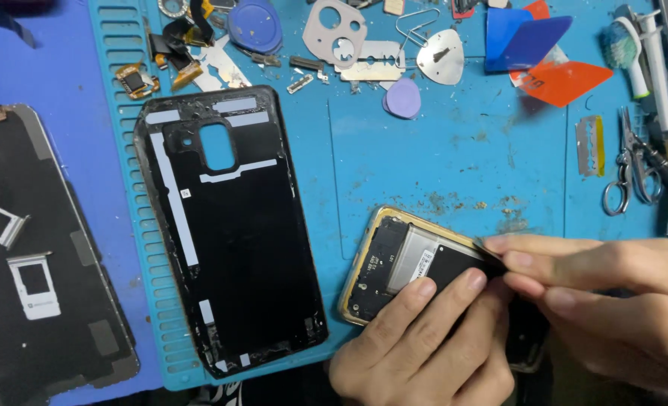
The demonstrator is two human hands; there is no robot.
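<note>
Only the person's two bare hands show, both low at the lower right, below the long black phone back cover (232, 225) that lies on the bench. The left hand (424, 346) is bare to the frame's edge, with no glove, ring, watch or sleeve; its fingers (413, 301) end in short, trimmed, unpainted nails. The right hand (612, 293) is likewise bare, with no ring or band, and its fingers (522, 262) carry short, plain, faintly glossy nails. Neither wrist nor any clothing comes into view.
</note>
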